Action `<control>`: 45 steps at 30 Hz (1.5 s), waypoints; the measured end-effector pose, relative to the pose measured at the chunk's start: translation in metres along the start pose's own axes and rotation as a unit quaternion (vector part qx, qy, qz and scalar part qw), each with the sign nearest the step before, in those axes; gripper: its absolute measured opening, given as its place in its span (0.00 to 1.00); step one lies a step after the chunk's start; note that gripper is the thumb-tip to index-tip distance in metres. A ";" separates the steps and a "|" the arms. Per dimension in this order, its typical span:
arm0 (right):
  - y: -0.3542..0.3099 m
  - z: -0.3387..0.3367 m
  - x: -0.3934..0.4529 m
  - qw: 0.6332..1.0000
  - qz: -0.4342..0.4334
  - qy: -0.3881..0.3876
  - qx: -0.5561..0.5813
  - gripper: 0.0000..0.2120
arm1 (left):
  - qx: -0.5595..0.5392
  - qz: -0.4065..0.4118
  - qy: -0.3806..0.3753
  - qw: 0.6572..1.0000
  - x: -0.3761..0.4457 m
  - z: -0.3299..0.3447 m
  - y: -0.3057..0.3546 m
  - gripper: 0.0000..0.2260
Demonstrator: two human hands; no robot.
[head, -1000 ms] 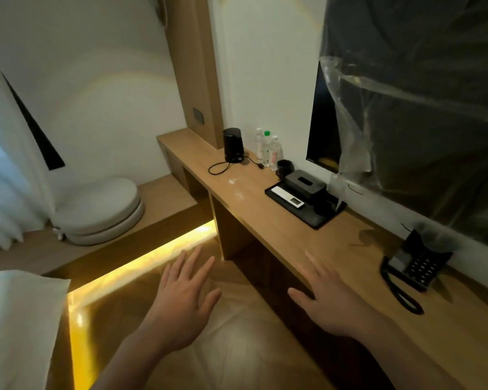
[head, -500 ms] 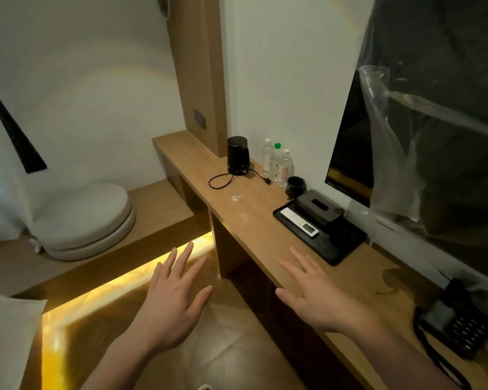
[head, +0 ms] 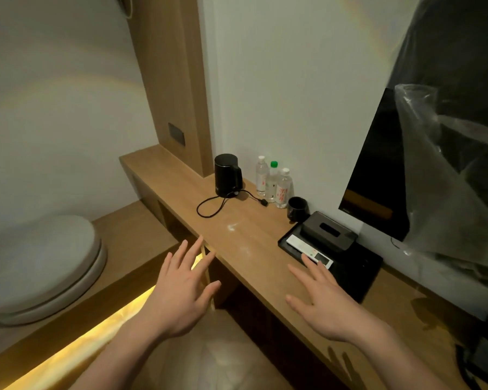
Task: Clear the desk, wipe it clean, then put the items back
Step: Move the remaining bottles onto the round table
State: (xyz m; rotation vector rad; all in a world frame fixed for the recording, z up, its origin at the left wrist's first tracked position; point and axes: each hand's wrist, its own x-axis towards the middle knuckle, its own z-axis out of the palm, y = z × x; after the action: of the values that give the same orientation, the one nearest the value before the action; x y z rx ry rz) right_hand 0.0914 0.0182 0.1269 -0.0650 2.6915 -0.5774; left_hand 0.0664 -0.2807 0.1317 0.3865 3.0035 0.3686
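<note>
Wooden long light-brown desk (head: pixel 254 249) runs from lower right up to far left along the white wall, nothing cleared off it yet. Big dark wall-mounted screen (head: pixel 378 170) hangs above its right part, partly under a crinkled clear plastic sheet (head: pixel 440 170). Round grey cushion stack (head: pixel 37 266) sits on the low wooden platform at left, well apart from the desk.

On the desk: flat black rectangular tray (head: pixel 358 274) near the wall, long axis along the desk edge. On it a black tissue box (head: pixel 328 233) at the far end and a white slim remote control (head: pixel 307 250), which lies along the tray's front side. Beyond the tray a small black cup (head: pixel 297 207), then three clear plastic water bottles (head: pixel 273 182) bunched against the wall, then a black electric kettle (head: pixel 227 175) with its black cord (head: pixel 212 206) looped on the wood. Whitish smudges (head: pixel 233 228) mark the bare wood between cord and tray.

Right hand (head: pixel 321 302) hovers over the desk's front part, fingers straight and spread, holding nothing, fingertips just beside the remote and the tray's near-left corner. Left hand (head: pixel 181 288) is likewise flat and spread, empty, off the desk's front edge over the floor.

Likely first move is clearing the tray: it lies ahead and slightly right of the right hand, the nearer one; the left would have to cross over the desk edge to take the far end.
</note>
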 end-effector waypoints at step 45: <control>0.033 -0.160 0.500 0.977 0.138 0.107 0.126 0.35 | 0.001 0.186 -0.091 0.978 0.664 0.018 -0.045 0.29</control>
State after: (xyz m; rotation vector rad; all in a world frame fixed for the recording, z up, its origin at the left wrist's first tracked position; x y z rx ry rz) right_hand -0.4310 0.0485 0.0680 0.4570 2.7352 -0.8700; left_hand -0.5818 -0.1463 0.0636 0.9340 2.7442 0.3339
